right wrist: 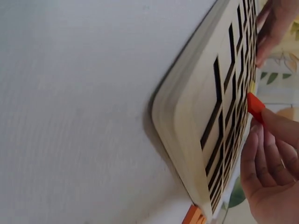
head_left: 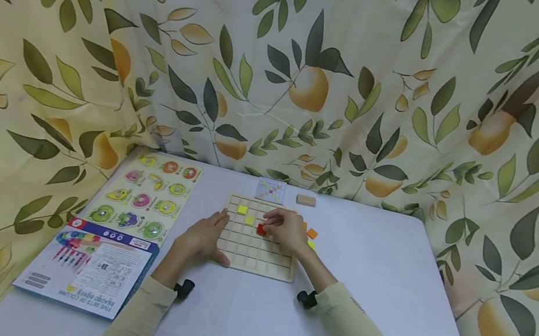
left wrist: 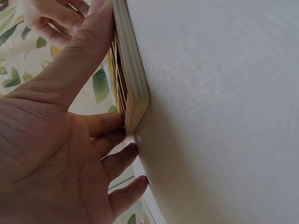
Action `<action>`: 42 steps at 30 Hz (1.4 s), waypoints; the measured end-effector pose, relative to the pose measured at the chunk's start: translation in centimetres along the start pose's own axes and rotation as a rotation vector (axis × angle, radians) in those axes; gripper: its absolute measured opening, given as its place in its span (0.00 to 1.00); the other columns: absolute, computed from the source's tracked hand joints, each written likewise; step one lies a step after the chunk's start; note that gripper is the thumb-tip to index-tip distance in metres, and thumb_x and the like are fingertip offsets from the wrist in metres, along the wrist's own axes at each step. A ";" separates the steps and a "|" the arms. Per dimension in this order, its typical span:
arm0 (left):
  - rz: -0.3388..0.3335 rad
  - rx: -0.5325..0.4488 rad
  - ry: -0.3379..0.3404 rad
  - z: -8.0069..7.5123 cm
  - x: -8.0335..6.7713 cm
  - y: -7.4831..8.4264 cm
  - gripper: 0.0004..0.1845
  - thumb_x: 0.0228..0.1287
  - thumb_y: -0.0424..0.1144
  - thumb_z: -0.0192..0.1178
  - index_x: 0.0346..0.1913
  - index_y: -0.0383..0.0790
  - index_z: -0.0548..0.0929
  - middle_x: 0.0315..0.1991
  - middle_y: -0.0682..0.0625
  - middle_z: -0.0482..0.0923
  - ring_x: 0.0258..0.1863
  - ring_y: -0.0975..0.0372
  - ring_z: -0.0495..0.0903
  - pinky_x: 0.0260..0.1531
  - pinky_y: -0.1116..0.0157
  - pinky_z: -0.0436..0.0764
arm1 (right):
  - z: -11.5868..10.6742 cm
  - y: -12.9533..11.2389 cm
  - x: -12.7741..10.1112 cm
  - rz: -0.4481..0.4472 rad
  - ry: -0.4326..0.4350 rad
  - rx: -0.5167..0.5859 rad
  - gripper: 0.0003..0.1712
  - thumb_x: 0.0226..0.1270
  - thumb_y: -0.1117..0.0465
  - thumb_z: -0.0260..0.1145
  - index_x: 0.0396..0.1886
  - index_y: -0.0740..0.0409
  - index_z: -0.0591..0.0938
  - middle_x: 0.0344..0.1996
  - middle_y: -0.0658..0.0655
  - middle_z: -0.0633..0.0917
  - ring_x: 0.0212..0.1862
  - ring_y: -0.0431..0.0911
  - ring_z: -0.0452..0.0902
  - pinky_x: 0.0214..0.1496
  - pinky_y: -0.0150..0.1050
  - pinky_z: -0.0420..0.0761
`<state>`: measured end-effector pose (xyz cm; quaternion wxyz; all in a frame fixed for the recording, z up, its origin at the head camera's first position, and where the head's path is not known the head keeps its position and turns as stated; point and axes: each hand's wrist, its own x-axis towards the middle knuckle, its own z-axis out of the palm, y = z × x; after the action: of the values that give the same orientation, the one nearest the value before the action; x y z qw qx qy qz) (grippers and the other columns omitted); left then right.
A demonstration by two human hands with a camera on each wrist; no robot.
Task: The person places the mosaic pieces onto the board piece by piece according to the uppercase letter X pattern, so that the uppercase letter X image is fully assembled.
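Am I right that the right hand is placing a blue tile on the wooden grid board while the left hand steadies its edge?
Not quite: the tile is red, not blue, as the head view shows. The right hand pinches it over the wooden grid board, and the left hand steadies its edge.

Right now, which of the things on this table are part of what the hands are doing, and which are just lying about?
In use: wooden grid board, red tile pinched by the right hand, left hand steadying the board's edge, yellow tiles, loose orange tile, pattern card.

Lying about: fruit puzzle board, blue box, wooden block.
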<state>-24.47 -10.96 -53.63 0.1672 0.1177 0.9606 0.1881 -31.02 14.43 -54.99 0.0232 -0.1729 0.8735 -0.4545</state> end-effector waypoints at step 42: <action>-0.006 -0.017 0.008 0.3 0.1 0.1 0.70 0.42 0.58 0.85 0.83 0.35 0.54 0.85 0.42 0.44 0.83 0.47 0.47 0.81 0.47 0.54 | -3.7 -0.2 -4.3 0.049 0.140 -0.142 0.08 0.66 0.63 0.76 0.43 0.60 0.91 0.34 0.51 0.92 0.36 0.43 0.89 0.38 0.38 0.87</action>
<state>-24.44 -10.77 -53.87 0.1648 0.1125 0.9600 0.1963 -27.70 18.60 -53.19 -0.0390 -0.1208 0.9070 -0.4016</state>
